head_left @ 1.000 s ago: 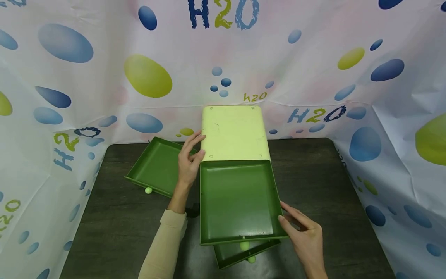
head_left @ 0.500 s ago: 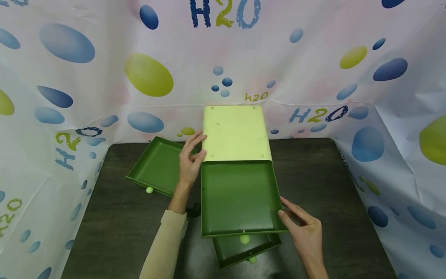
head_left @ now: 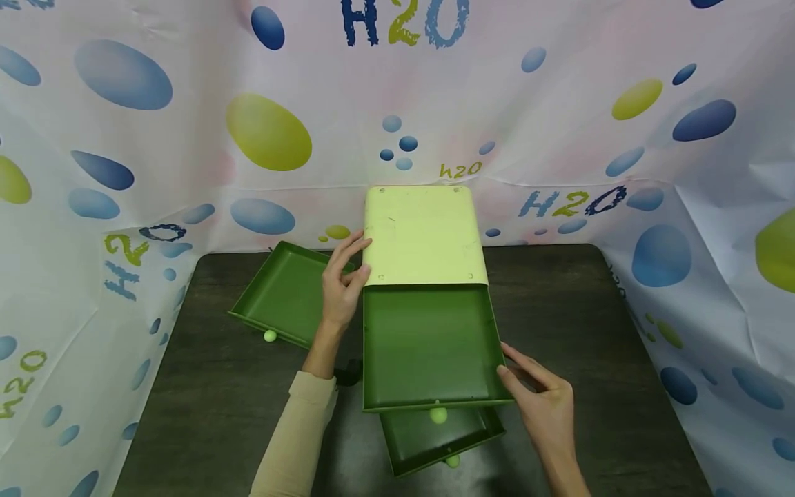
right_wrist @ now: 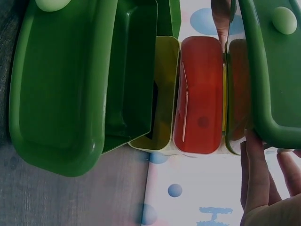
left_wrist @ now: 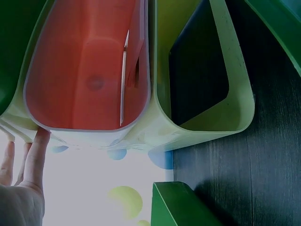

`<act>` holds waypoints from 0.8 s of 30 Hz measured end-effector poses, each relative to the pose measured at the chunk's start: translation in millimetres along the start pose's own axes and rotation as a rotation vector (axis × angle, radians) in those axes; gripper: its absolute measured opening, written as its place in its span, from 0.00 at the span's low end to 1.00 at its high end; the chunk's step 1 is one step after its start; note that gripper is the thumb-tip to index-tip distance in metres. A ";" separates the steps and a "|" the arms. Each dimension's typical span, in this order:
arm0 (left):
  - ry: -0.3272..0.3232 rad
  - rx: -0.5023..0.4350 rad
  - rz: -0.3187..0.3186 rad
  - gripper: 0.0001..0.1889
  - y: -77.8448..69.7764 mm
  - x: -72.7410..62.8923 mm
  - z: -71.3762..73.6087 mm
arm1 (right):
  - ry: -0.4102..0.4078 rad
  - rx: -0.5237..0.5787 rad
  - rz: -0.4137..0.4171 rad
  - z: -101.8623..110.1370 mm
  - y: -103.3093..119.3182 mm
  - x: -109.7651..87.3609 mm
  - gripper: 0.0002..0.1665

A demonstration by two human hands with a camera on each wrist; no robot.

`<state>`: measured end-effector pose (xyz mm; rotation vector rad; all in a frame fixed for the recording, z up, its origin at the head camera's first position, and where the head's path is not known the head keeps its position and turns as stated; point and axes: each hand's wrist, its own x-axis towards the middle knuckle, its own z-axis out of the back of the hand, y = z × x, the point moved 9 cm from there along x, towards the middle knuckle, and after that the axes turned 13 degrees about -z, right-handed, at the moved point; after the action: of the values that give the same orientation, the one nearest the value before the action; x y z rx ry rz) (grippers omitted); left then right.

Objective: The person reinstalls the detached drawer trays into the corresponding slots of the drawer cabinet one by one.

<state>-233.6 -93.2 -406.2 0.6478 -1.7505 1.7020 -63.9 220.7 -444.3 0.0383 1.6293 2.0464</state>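
Note:
A yellow-green drawer cabinet (head_left: 425, 235) stands near the back of the table. Out of its top slot extends a green drawer (head_left: 431, 345) with a round light-green knob (head_left: 438, 415). My right hand (head_left: 546, 407) holds this drawer at its right side near the front, thumb at the rim. Relaxed fingers of my left hand (head_left: 341, 290) rest against the cabinet's left side. Beneath the top slot, a red-lined compartment (left_wrist: 94, 61) shows in the left wrist view, with a thin white strip inside. Beside it is an open slot (left_wrist: 211, 110) with yellow-green walls.
A second green drawer (head_left: 279, 290) lies angled on the dark table (head_left: 186, 414) to the left, partly behind my left arm. Another green drawer (head_left: 428, 442) sits at an angle below the front of the held one. A patterned white curtain (head_left: 335, 69) surrounds the table's back and sides.
The held drawer has slid further back into the cabinet, with my right hand moving along. My left hand has stayed at the cabinet's side. The head view has shifted slightly.

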 end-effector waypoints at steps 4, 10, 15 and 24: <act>0.008 0.002 0.011 0.20 -11.3 5.1 -2.2 | 0.001 -0.004 0.008 -0.8 0.0 1.6 0.20; -0.002 0.001 0.013 0.20 -11.7 5.4 -1.9 | 0.006 -0.005 0.016 -2.6 -0.3 4.7 0.20; -0.002 0.008 0.008 0.20 -11.1 4.3 -0.9 | 0.010 0.009 0.019 -3.8 -0.2 7.0 0.19; 0.005 0.002 0.005 0.20 -13.4 3.0 -2.4 | 0.014 0.025 0.035 -7.2 1.9 11.8 0.17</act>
<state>-225.9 -91.4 -394.6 0.6401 -1.7490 1.7077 -77.2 218.8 -448.0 0.0616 1.6739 2.0569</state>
